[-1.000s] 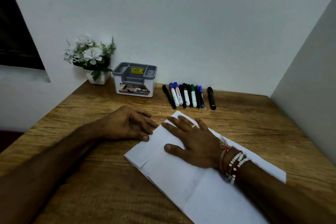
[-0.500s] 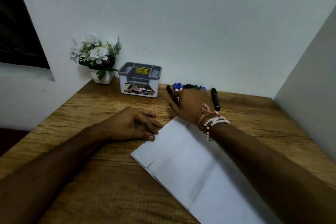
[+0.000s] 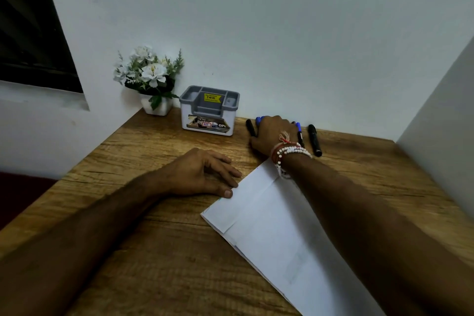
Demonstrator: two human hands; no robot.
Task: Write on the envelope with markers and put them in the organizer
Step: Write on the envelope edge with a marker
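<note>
Head view: my right hand [image 3: 269, 136] has left the envelope [image 3: 269, 233], where it lay flat a second ago, and now covers the row of markers [image 3: 299, 137] at 1 o'clock on the desk [image 3: 154, 251]. Its fingers are hidden past the knuckles, so I cannot tell whether one is pinched yet. I judge I'm choosing a pen; the envelope looks blank, slanting from the centre out to 5 o'clock. My left hand [image 3: 202, 174] hasn't moved: relaxed, holding nothing, thumb tip touching the envelope's upper-left edge.

Counting: one envelope, one grey organizer [image 3: 209, 110] at 12 o'clock with no marker showing in it, one flower pot [image 3: 156, 106] at 11. Beside my hand I see a black marker [image 3: 250, 128] on the left, blue caps [image 3: 260, 118] beyond it, a slim blue marker [image 3: 298, 128] and a thick black marker [image 3: 314, 140] on the right; those beneath my palm I cannot count.
</note>
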